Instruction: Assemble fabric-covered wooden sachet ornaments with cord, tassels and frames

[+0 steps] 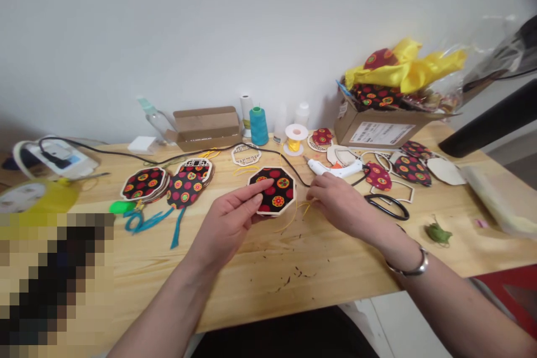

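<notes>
Two bare hands meet over a pale wooden bench [235, 291]. The left hand [226, 221] holds an octagon [279, 201], black fabric with red and orange flowers in a pale rim, clamped between thumb and fingers [251, 193], with its patterned face up. The octagon is at the middle of the scene, near the front of the hot-glue gun [335, 169]. The right hand [335, 201], with a silver bracelet [413, 265] on its wrist, is just beside the octagon, its fingers curled close together; whether they pinch the thin yellow thread [305, 208] near them, I cannot tell. The white gun lies just beyond this hand. Behind the octagon stand a teal thread cone [259, 126] and a white spool [296, 133]. Toward the left are a stack of flowered pieces [145, 183] and a fabric pouch [184, 189] with teal ribbons. At the right rear, an open carton [377, 128] overflows with yellow and flowered cloth [413, 70].
</notes>
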Tool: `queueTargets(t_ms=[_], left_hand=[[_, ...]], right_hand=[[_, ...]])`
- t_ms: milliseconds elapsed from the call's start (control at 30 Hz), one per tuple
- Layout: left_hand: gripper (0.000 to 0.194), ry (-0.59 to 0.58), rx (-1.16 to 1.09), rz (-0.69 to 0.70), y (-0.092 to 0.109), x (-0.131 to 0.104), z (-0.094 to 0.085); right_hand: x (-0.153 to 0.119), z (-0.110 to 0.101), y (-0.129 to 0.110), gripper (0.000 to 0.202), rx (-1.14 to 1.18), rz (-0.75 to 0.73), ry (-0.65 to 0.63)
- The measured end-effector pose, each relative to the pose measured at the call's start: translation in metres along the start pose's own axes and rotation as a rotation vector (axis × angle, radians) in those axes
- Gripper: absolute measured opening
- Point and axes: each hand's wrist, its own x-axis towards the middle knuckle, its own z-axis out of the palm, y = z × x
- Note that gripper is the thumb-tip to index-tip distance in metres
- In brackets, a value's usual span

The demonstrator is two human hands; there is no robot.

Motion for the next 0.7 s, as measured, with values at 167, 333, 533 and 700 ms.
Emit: queueTargets(t_ms=[167, 333, 533, 700], left_hand=[[0.027, -0.004, 0.044, 0.038, 0.014, 0.001, 0.006], [0.026, -0.002, 0.023, 0.044, 0.004, 0.012, -0.003], [0.026, 0.052, -0.066, 0.08, -0.007, 0.02, -0.014], [0.027, 0.046, -0.103, 0.058, -0.006, 0.02, -0.016]], right_hand=[[-0.003, 0.009, 0.001, 0.012, -0.176, -0.05, 0.037], [0.002, 0.012, -0.001, 0.014, -0.257, -0.043, -0.022], [-0.007, -0.013, -0.001, 0.014, 0.394, -0.018, -0.02], [-0.003, -0.034, -0.001, 0.016, 1.32, 0.015, 0.027]])
